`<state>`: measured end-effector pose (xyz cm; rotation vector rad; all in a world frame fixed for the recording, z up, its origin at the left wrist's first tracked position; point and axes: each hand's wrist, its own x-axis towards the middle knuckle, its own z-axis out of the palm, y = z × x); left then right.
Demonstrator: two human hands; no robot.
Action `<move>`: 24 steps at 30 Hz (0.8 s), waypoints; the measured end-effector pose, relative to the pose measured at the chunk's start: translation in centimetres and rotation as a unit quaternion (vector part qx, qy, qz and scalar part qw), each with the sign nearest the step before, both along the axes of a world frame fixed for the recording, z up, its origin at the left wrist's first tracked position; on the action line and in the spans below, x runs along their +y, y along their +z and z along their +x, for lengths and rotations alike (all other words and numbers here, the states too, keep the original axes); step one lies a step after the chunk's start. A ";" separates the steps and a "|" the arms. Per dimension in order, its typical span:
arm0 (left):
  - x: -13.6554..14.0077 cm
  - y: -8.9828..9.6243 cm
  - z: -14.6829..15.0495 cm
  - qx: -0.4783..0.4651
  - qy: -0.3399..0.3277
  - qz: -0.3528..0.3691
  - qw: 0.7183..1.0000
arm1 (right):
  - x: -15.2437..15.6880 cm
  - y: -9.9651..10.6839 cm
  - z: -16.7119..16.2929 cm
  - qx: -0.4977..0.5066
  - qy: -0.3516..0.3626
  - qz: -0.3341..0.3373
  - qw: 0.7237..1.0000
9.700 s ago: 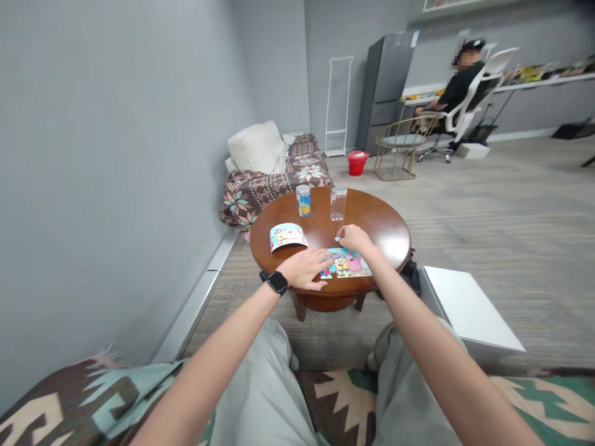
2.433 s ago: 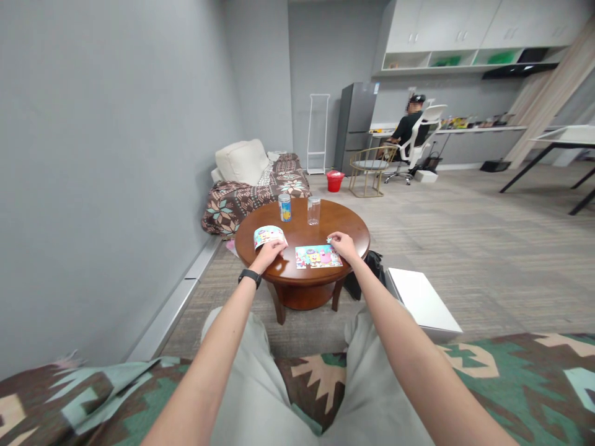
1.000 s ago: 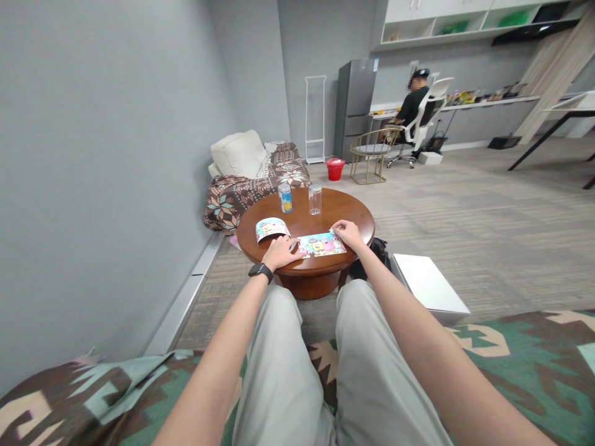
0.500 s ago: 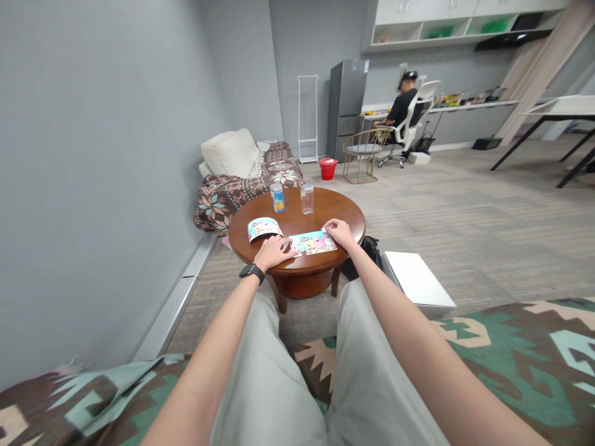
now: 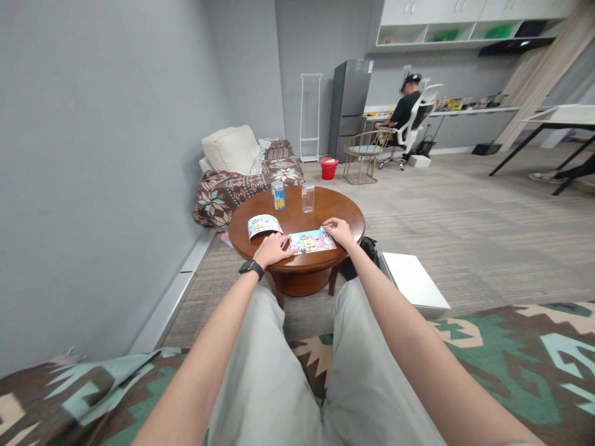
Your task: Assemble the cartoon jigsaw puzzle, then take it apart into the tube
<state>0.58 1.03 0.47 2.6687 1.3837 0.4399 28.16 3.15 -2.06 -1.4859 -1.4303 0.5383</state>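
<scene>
Two lidded jars stand behind a picture puzzle with a hand at each end

In the head view, the puzzle [image 5: 312,240] lies flat near the front edge of a round wooden counter [image 5: 341,204]. The left hand [image 5: 271,250] has thumb and fingers apart, the thumb at the puzzle's left end. The right hand [image 5: 338,231] has its fingertips close together by a small pale piece [image 5: 321,229] at the top edge; whether they clamp it cannot be told. Behind stand two upright jars with silvery lids on: the labelled jar [image 5: 278,196], blue and yellow, whose contents cannot be told, and just right of it the clear jar [image 5: 308,199], see-through to its base. A curved picture card [image 5: 264,225] arches on the counter beside the left hand. Beyond, a red bin [image 5: 328,170] on the floor shows something white at its top, and wall shelves [image 5: 421,45] hold green things [image 5: 445,35]
</scene>
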 end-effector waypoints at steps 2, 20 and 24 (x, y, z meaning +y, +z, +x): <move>-0.2 0.2 0.0 0.007 0.003 0.002 1.000 | 0.0 0.0 0.0 0.001 0.002 0.000 1.000; 0.2 -0.3 -0.2 -0.001 0.002 -0.008 1.000 | -0.2 0.2 0.2 -0.018 -0.017 -0.005 1.000; 0.1 -0.1 -0.1 0.005 -0.001 -0.009 1.000 | -0.2 0.1 0.3 -0.019 -0.014 0.002 1.000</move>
